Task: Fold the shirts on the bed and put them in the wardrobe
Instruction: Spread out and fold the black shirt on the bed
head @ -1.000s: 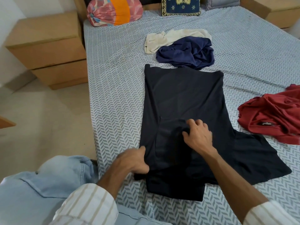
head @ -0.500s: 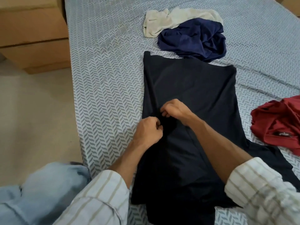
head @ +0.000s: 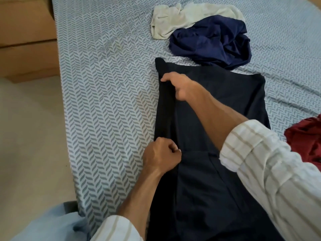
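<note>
The left hand [head: 162, 154] is closest, its fingers curled tight and pinching the left edge of the black shirt [head: 217, 180]. That shirt lies flat on the bed [head: 107, 108], with its left side folded over. A bit farther up, the right hand [head: 178, 86] pinches the same folded edge. Farther off, a blue shirt [head: 213, 44] lies bunched up on a cream shirt [head: 182, 16]. A red shirt [head: 305, 138] sits at the right.

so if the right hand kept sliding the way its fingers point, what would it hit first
The right hand points left across the black shirt; past the folded edge it grips, it would likely meet only bare bedsheet, then the bed's edge.
</note>
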